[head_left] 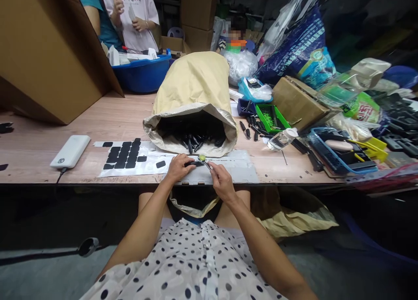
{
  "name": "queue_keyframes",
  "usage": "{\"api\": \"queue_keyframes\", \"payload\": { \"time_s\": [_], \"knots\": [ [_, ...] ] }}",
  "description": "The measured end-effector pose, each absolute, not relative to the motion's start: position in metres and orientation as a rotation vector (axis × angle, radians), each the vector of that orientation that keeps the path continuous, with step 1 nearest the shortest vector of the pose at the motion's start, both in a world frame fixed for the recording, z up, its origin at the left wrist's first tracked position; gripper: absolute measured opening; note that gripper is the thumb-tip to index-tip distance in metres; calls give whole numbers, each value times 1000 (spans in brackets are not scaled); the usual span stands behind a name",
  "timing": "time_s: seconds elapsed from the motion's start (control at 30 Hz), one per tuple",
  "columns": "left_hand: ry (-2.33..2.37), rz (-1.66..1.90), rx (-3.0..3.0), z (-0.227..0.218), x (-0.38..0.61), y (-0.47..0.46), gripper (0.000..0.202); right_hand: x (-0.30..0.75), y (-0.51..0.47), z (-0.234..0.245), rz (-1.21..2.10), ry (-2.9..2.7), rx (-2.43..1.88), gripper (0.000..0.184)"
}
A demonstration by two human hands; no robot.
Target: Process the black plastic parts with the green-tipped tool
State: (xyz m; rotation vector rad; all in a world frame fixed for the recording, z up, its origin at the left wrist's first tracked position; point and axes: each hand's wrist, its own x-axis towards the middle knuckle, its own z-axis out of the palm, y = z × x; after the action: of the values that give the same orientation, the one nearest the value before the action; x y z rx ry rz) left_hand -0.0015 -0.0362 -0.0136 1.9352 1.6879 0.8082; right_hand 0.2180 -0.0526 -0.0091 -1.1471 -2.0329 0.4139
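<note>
Hands (199, 171) around slim black part (192, 163)

small black elongated part (192, 163), held level at the table edge, yellow-green round piece (202, 158) at its end

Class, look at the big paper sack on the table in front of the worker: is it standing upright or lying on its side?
On its side. The paper sack lies along the table, its open mouth facing the worker and black parts showing inside.

The person wears a white garment with black polka dots; both forearms are bare, without sleeves.
</note>
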Motion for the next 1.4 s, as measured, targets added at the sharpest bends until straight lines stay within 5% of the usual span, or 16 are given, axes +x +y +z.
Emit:
{"api": "queue_keyframes", "payload": {
  "time_s": [0.87, 1.4],
  "knots": [
    [1710, 801, 1914, -11, 1, -35, 15, 220, -58, -8, 354, -2053, -1216, 42],
    [1723, 730, 1963, -10, 1, -36, 15, 272, 12, -25, -135, -2340, -1411, 34]
  ]
}}
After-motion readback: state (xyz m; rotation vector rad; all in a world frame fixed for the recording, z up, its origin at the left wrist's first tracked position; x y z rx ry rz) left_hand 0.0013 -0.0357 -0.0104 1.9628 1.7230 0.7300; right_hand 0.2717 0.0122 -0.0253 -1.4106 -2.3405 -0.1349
